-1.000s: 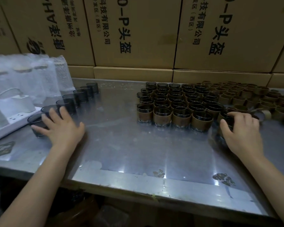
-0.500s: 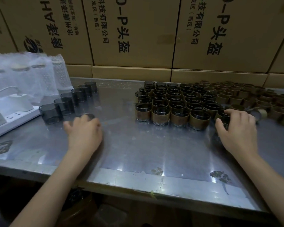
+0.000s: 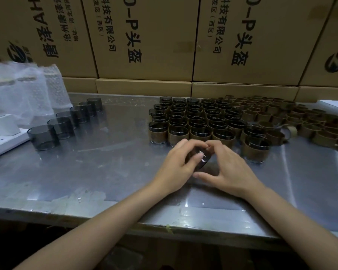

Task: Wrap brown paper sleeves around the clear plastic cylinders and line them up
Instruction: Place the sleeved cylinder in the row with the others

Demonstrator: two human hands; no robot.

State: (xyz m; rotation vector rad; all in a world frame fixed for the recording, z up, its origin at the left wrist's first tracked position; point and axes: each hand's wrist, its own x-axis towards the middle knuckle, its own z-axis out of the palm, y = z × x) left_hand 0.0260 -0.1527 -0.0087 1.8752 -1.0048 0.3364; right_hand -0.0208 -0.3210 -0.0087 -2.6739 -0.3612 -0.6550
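Both the left hand (image 3: 176,168) and the right hand (image 3: 225,168) grip one dark cylinder (image 3: 200,159) just above the metal table (image 3: 105,162), near the sleeved cups (image 3: 193,121).

Bare cylinders (image 3: 66,123) left, sleeved cylinders (image 3: 193,121) right, on table (image 3: 105,172).

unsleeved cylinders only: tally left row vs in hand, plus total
Row cylinders: 6
Held cylinder, between left hand and right hand: 1
Total: 7
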